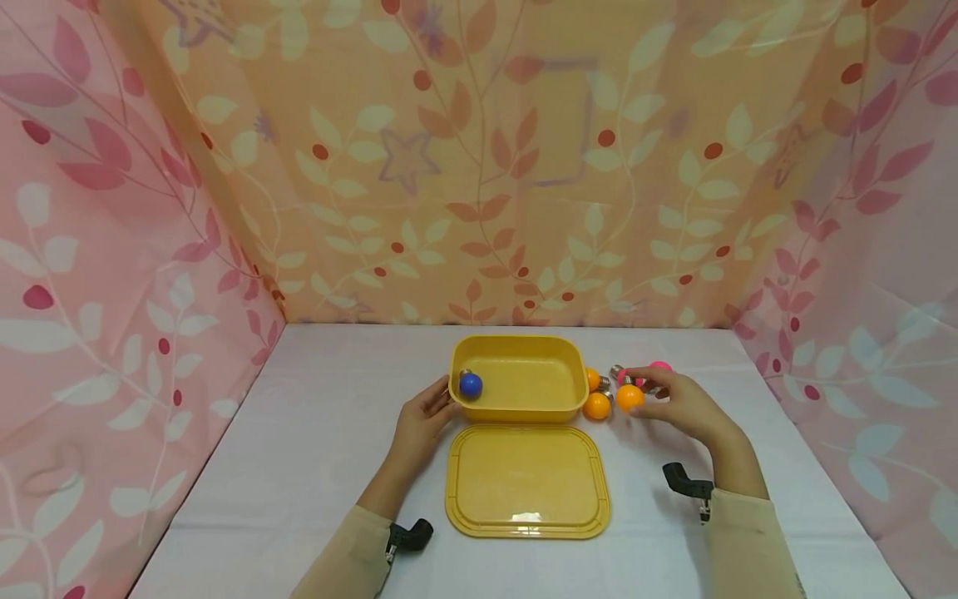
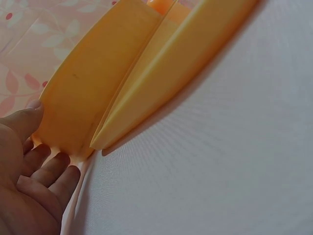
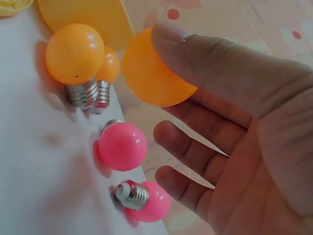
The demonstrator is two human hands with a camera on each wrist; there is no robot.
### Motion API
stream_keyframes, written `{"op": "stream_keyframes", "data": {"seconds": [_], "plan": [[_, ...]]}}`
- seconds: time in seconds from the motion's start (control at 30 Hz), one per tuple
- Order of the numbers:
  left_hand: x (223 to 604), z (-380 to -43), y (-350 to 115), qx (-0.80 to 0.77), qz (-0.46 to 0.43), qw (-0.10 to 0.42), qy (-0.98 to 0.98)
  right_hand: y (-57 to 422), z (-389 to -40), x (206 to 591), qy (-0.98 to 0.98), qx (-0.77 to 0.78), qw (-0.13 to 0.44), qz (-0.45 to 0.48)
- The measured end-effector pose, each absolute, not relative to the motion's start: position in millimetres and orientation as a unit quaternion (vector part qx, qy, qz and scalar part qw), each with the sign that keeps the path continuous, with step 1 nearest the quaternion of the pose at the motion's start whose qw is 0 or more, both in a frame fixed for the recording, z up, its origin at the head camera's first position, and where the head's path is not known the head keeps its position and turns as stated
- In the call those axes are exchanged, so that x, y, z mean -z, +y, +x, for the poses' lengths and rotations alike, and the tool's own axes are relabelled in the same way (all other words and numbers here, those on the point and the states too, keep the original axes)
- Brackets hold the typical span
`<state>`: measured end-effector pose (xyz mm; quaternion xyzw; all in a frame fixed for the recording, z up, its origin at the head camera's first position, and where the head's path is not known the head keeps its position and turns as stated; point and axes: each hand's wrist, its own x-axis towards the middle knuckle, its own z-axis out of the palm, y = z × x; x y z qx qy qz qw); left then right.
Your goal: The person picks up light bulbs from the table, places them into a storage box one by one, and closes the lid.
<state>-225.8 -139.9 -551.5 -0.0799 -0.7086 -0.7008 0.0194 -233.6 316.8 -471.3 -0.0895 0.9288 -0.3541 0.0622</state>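
A yellow plastic box (image 1: 518, 413) stands with its top uncovered, and a blue light bulb (image 1: 470, 385) lies inside near its left end. My left hand (image 1: 422, 420) rests against the left end of the box, its thumb and fingertips (image 2: 72, 172) along the outer wall. Over to the right, my right hand (image 1: 692, 408) pinches an orange light bulb (image 3: 146, 73) between thumb and fingers, above the table. Two more orange bulbs (image 3: 74, 54) lie beside the box's right end. Two pink bulbs (image 3: 123, 147) lie close by, under my right hand.
A flat yellow lid (image 1: 527, 482) lies in front of the box, its near side toward me. The white table (image 1: 322, 466) is closed in by patterned cloth at the back (image 1: 479, 166), left and right.
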Motion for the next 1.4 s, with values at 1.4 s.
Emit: {"op": "stream_keyframes", "data": {"seconds": [1.4], "plan": [[548.7,-226.5,-140.0,0.704,-0.081,0.013,-0.705,287.9,-235.7,456.6,0.898,0.391,-0.198,-0.010]]}}
